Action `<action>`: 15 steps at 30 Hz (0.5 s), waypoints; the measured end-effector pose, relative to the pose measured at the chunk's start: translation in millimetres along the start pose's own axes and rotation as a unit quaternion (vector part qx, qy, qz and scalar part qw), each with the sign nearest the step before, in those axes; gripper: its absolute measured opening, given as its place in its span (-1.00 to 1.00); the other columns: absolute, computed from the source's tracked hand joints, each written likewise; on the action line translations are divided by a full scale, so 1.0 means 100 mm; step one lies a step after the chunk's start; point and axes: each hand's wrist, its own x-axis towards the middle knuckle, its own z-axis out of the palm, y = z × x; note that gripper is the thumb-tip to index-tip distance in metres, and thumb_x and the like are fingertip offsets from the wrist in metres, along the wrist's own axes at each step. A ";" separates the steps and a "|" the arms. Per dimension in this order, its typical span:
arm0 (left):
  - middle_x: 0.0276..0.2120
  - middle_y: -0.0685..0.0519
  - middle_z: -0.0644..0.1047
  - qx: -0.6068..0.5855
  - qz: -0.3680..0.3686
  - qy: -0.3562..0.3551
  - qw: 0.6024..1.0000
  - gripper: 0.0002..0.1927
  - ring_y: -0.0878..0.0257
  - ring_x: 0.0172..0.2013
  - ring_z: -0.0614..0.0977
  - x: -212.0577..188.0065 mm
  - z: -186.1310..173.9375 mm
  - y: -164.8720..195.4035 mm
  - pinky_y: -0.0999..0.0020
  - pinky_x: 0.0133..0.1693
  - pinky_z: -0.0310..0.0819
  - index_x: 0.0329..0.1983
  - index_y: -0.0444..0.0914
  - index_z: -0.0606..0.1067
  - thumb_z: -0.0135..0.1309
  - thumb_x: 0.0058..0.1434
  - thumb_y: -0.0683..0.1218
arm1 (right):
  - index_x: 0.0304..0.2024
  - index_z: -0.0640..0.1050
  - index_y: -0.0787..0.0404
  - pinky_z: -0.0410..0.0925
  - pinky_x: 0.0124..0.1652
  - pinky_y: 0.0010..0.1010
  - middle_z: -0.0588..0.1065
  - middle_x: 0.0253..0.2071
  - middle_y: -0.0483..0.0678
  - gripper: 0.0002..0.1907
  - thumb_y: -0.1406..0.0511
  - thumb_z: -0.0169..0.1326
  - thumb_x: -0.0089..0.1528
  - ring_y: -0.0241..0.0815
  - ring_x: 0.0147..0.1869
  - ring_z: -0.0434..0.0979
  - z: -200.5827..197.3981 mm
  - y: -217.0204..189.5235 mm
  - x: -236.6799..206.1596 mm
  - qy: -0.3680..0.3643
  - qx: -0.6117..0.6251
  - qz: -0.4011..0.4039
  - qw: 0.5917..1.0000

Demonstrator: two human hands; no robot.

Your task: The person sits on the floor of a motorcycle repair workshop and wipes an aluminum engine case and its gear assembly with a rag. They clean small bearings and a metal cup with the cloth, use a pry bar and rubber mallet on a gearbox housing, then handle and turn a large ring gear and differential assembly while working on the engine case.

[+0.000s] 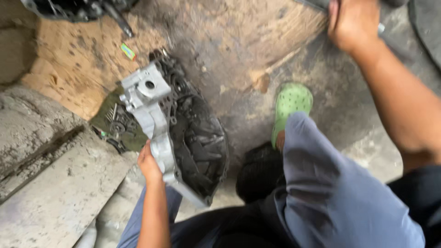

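A large metal gearbox housing [183, 133], grey outside and oily black inside, stands tilted on the floor in the middle left. My left hand [149, 163] grips its pale aluminium rim at the lower left. My right hand [353, 23] is up at the top right, closed around a dark bar-like tool whose metal tip shows by the knuckles; the rest of the tool is cut off by the frame edge. My blue-trousered leg [321, 188] and a green clog [289, 108] are to the right of the housing.
Worn cardboard [87, 59] covers the stained floor at the top. Small gears [118, 121] lie on the floor behind the housing. Concrete slabs [50, 183] form a step at the left. Another dark machine part [78, 9] sits at the top left.
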 end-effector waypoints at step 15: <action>-0.12 -0.09 0.62 0.430 0.085 -0.066 0.897 -0.65 0.20 -0.16 0.61 -0.50 0.05 2.48 0.26 -0.06 0.46 0.14 -0.27 0.53 0.01 0.46 0.04 | 0.07 0.55 0.29 0.50 -0.29 -0.10 0.58 -0.10 0.20 -0.69 0.22 0.08 0.37 0.14 -0.28 0.63 -0.25 -1.01 -0.39 -0.219 0.236 -0.004 0.947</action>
